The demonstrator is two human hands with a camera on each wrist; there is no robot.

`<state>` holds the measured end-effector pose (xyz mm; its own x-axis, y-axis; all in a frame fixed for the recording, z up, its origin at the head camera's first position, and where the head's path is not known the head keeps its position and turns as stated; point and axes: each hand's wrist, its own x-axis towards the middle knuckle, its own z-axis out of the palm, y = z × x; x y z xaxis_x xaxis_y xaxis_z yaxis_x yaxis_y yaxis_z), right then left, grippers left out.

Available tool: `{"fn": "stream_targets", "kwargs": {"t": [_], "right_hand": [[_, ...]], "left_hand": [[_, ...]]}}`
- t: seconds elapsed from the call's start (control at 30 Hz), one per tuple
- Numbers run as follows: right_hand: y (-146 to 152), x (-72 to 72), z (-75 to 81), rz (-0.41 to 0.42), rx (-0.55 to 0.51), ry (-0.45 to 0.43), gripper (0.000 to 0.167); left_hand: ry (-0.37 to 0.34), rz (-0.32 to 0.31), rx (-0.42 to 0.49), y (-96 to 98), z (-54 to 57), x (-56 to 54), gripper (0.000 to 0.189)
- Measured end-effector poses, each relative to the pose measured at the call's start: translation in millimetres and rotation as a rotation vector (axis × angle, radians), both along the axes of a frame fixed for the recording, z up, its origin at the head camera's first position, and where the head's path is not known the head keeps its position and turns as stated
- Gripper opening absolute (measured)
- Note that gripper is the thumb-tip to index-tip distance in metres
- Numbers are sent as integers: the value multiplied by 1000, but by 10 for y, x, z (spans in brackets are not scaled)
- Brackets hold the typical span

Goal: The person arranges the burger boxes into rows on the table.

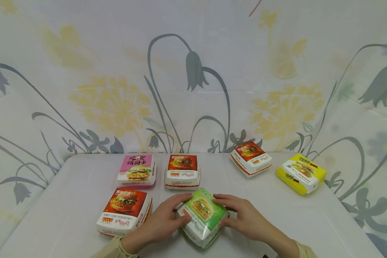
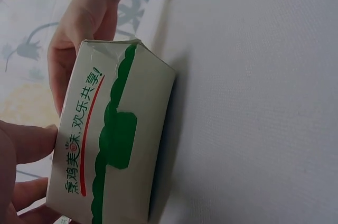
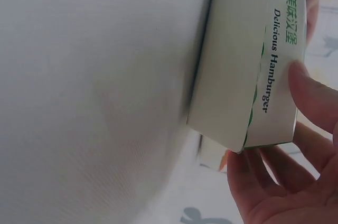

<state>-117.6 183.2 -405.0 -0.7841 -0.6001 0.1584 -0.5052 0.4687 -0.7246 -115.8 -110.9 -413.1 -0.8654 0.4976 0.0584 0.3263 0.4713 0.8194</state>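
Observation:
A green and white burger box [image 1: 202, 213] sits at the front middle of the table, turned at an angle with one corner toward me. My left hand [image 1: 168, 216] grips its left side, thumb on the near part and fingers at the far corner. On the other side my right hand [image 1: 242, 215] holds it the same way, thumb near and fingers spread over the far edge. In the left wrist view the box's side [image 2: 119, 134] shows a green tab in its front flap. The right wrist view shows another side [image 3: 248, 65] reading "Delicious Hamburger", its lid closed.
A red and white burger box [image 1: 125, 211] lies beside my left forearm. Behind stand a pink box [image 1: 137, 170] and another red box [image 1: 182, 172]. Farther right are a third red box [image 1: 251, 158] and a yellow box [image 1: 301, 173]. A flowered cloth [image 1: 193, 107] hangs behind the table.

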Motion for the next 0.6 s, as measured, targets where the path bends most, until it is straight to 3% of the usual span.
{"fn": "stream_targets", "kwargs": {"t": [0.33,0.6], "right_hand": [[-14,-233,-23,123,-29,-117,56],[-35,-322,33,123,1,-142,52]], "left_hand": [[-9,-18,38,0,23,-24,73],[-41,-33,88,19,-38,-44,79]]}}
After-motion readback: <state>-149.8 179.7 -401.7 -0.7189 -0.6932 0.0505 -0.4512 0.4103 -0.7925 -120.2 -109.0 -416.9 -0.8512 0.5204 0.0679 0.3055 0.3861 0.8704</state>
